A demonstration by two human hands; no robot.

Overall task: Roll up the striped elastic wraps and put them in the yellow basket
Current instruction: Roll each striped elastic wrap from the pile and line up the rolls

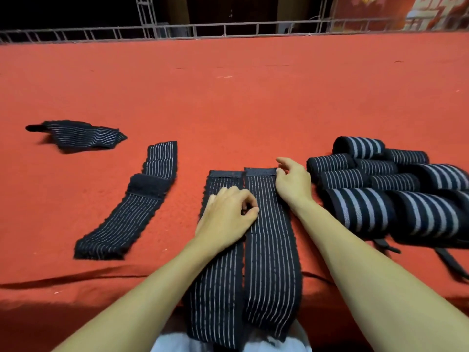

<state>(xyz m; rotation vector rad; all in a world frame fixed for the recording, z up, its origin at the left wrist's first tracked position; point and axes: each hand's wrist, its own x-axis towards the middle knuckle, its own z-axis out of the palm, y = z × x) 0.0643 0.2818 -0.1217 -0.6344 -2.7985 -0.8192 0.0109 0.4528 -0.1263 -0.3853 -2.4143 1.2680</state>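
Two black striped elastic wraps lie flat side by side on the red cloth and hang over the near edge onto my lap. My left hand [228,214] rests on the left wrap [215,288], fingers curled, thumb and forefinger pinching at the seam where it meets the right wrap [271,262]. My right hand [291,181] pinches the far right corner of the right wrap at its dark end patch. The yellow basket is out of view.
A pile of rolled striped wraps [385,194] sits right of my right arm. Another flat wrap [132,212] lies to the left, and a crumpled one [83,134] lies farther left. The red cloth [228,97] runs back to a metal railing [228,29].
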